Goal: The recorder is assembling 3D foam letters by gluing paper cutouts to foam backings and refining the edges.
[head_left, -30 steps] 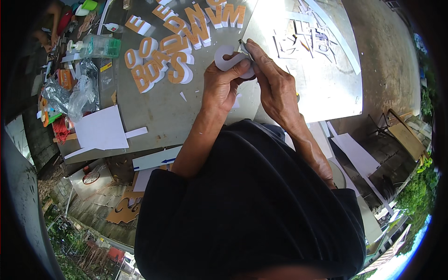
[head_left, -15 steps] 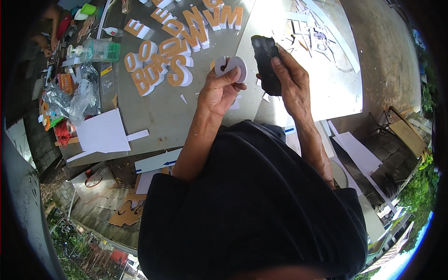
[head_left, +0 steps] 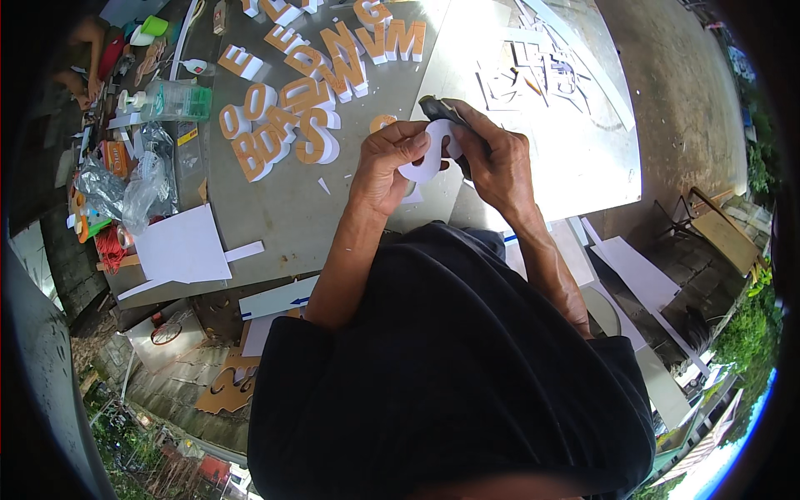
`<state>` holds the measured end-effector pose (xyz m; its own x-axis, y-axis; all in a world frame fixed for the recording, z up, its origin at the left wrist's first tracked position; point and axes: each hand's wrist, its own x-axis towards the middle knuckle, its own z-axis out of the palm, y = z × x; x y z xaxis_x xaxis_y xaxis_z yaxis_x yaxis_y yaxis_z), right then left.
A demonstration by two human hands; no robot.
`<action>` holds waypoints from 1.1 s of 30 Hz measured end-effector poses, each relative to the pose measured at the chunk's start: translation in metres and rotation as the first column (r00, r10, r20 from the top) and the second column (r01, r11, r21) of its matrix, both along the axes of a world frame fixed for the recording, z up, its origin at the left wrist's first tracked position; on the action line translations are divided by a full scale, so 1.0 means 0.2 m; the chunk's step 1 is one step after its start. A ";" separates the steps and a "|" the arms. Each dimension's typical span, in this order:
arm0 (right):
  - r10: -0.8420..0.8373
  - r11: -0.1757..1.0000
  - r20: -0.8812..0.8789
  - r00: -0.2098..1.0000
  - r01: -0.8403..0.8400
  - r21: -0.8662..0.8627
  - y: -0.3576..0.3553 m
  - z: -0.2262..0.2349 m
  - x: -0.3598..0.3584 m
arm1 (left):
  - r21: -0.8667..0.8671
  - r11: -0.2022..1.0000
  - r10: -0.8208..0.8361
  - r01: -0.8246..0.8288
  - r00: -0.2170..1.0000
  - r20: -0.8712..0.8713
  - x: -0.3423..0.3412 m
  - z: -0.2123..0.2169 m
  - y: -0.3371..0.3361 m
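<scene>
My left hand (head_left: 387, 167) grips a white curved foam letter piece (head_left: 427, 158) above the grey table (head_left: 283, 217). My right hand (head_left: 492, 158) holds a dark flat block, probably a sanding block (head_left: 442, 110), pressed against the upper edge of that white piece. Both forearms rise from my dark-clothed body at the bottom of the view. Several orange-faced white foam letters (head_left: 287, 125) lie on the table to the left of and beyond my hands.
A white sheet with cut-out shapes (head_left: 542, 75) lies in bright sun at the right. A white board (head_left: 179, 246) sits at the table's left edge, with plastic bags (head_left: 133, 179), a clear box (head_left: 179, 100) and clutter. Another person (head_left: 96, 58) sits at far left.
My right hand had lifted the dark block away to the right; now it is back down against the white piece held by my left hand.
</scene>
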<state>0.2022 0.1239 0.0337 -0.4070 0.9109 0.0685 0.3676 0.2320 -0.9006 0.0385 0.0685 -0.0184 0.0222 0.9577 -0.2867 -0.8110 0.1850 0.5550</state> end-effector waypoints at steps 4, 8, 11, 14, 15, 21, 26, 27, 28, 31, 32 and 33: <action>0.066 0.996 0.069 0.995 -0.069 0.049 0.02 0.01 0.02 | -0.010 1.000 -0.003 0.000 0.940 -0.340 0.01 0.02 0.00; 0.068 0.998 0.080 0.994 -0.068 -0.010 0.02 0.00 0.01 | -0.072 0.997 0.003 -0.037 0.903 -0.430 0.04 0.06 0.01; 0.163 0.986 0.077 0.984 -0.164 0.012 0.03 0.01 0.02 | -0.058 0.997 0.007 -0.042 0.866 -0.500 0.05 0.04 0.02; 0.281 0.960 -0.052 0.958 -0.282 0.000 0.03 -0.02 0.06 | -0.006 0.997 0.056 -0.071 0.834 -0.549 0.07 0.01 0.04; 0.297 0.953 -0.115 0.948 -0.302 -0.026 0.01 -0.03 0.05 | -0.023 0.996 0.066 -0.090 0.859 -0.508 0.07 0.03 0.03; 0.363 0.918 -0.149 0.920 -0.380 -0.115 0.00 0.00 0.07 | -0.016 0.999 -0.031 0.027 0.908 -0.419 0.02 -0.02 0.02; 0.309 0.951 -0.135 0.941 -0.304 0.061 -0.01 -0.07 0.09 | -0.066 0.998 -0.026 0.000 0.918 -0.396 0.01 -0.09 0.02; 0.285 0.959 -0.137 0.949 -0.283 0.035 -0.01 -0.06 0.09 | -0.055 0.998 -0.044 0.024 0.918 -0.395 0.03 -0.11 0.02; 0.274 0.961 -0.110 0.956 -0.266 0.082 0.00 -0.09 0.09 | -0.075 0.997 0.005 -0.037 0.925 -0.380 0.05 -0.12 0.03; 0.310 0.951 -0.198 0.930 -0.300 0.075 0.00 -0.12 0.04 | -0.143 0.984 0.045 -0.102 0.935 -0.351 0.04 -0.12 -0.01; 0.331 0.944 -0.162 0.930 -0.325 0.065 0.00 -0.10 0.03 | -0.153 0.985 0.027 -0.084 0.940 -0.339 0.02 -0.12 -0.02; 0.380 0.924 -0.104 0.919 -0.371 0.093 -0.02 -0.12 0.05 | -0.161 0.985 0.011 -0.067 0.945 -0.328 0.01 -0.12 -0.03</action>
<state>0.2113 0.1202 0.0102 -0.7033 0.6835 0.1954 0.1329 0.3964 -0.9084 0.0406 0.0626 -0.0421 -0.1356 0.8935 -0.4281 -0.6006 0.2696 0.7527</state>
